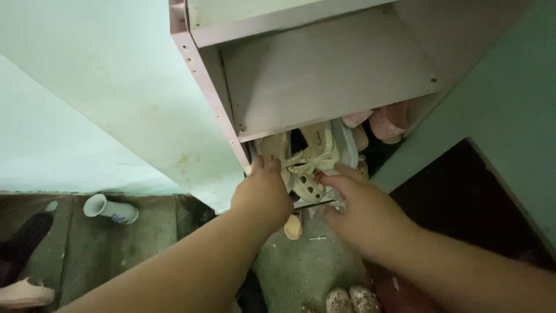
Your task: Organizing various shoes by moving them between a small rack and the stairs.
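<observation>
Item: cream sandal (313,159), lower tier of pink shoe rack (202,75). My left hand (263,194) fingers grip its near edge; right hand (362,211) fingers spread, touching it. Step, I judge: seating it; next needs level push.

Cream sandal (313,159) with a bow, pink shelf unit (202,87), pale green wall (87,104), white-and-blue cup (110,210).

Upper shelf (330,75) is wide open, plenty of room to reach in; the lower one is jammed with shoes, cream sandal (315,159) in front, pink pair (385,123) at the right; both hands (263,194) (359,211) fill that opening.
</observation>
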